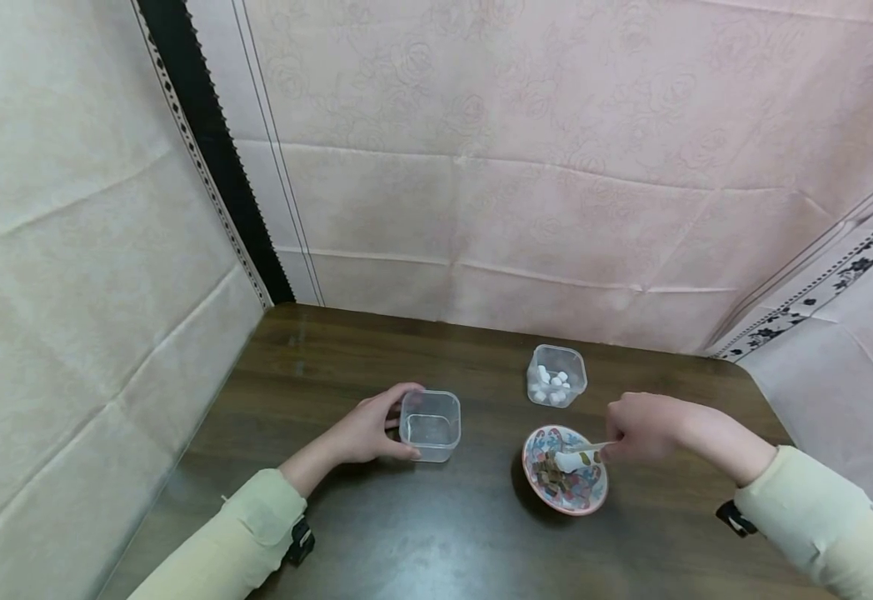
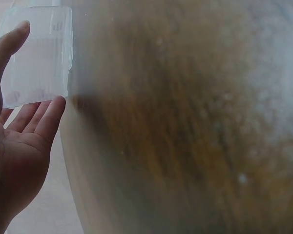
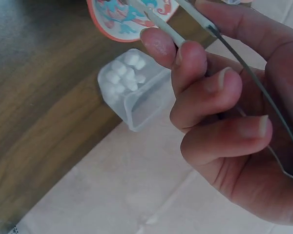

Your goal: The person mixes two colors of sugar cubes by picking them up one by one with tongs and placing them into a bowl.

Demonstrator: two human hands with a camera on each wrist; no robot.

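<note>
Tongs (image 3: 198,16) of bent metal in right hand (image 1: 645,427)

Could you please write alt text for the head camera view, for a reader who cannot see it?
A person's right hand holds white-tipped tweezers over a patterned bowl of brown pieces, while the left hand grips a clear plastic container. Beyond the bowl on the dark wooden table, another clear container holds small white pieces.
</note>
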